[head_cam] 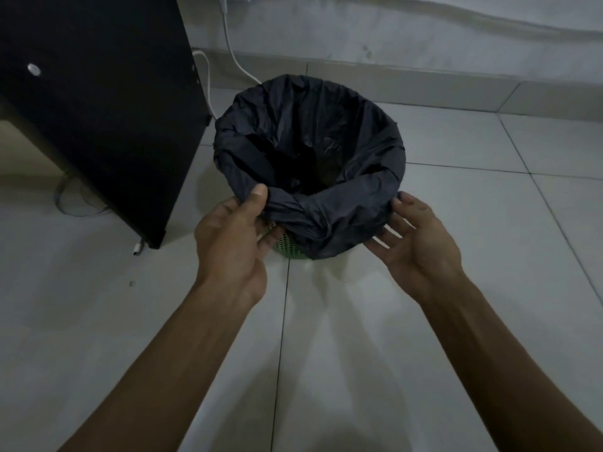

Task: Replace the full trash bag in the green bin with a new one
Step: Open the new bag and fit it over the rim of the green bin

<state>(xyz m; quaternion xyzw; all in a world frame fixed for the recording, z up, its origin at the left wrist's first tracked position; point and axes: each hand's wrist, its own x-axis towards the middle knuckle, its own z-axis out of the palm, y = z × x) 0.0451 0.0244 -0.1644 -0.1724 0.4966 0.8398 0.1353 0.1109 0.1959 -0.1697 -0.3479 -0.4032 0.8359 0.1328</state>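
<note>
Left hand [230,243] thumb up, fingers curled, right hand [421,246] open, palm up, forearms bare

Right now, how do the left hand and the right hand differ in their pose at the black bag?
The left hand pinches the folded edge of the black bag with its thumb on top; the right hand is open, palm up, fingers spread. The left hand's fingers curl under the bag against the green bin; the right hand only touches the bag's side. Both are bare and at the near rim.

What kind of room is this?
Probably a home or office room: tiled floor, a dark desk panel with a white cable behind, and a bagged green bin.
</note>
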